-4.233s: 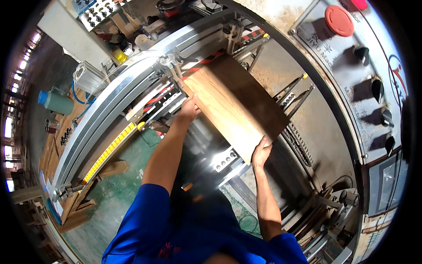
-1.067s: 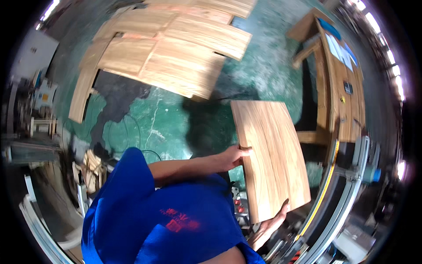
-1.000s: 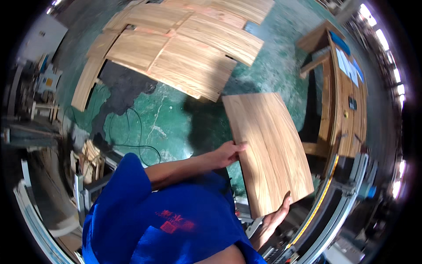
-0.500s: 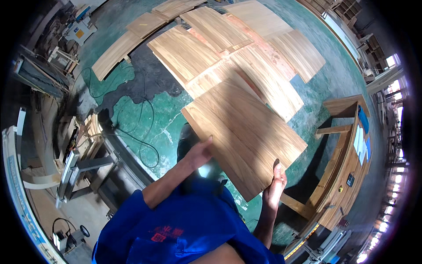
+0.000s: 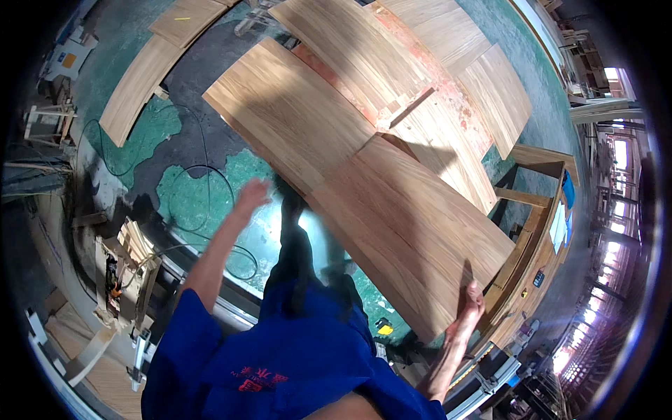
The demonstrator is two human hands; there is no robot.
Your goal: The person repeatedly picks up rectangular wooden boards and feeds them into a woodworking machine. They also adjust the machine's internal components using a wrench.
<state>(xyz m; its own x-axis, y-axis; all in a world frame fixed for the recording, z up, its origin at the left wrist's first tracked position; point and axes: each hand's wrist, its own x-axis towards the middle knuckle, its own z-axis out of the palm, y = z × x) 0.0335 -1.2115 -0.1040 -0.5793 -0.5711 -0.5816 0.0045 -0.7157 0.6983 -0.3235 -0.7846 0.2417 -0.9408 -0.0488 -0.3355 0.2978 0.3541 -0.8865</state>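
A wide wooden board [image 5: 413, 231] lies slanting from the middle toward the lower right, its far-left end meeting a second wooden board [image 5: 294, 105]. My right hand [image 5: 470, 311] grips the near right end of the first board, the thumb on top and the other fingers hidden beneath. Off the boards, my left hand [image 5: 253, 196] hangs in the air left of the boards' near edge. It holds nothing, and its fingers look apart, though motion blurs them.
More boards [image 5: 350, 56] lie beyond on a stained reddish surface [image 5: 465, 105]. A wooden bench [image 5: 525, 294] with papers and small tools stands at right. Cables [image 5: 210, 182] loop over the green floor at left, near wood scraps [image 5: 129, 259] and machinery.
My left hand has let go of the board and moved left. The board has shifted right and toward me at its held end, with my right hand still on it.
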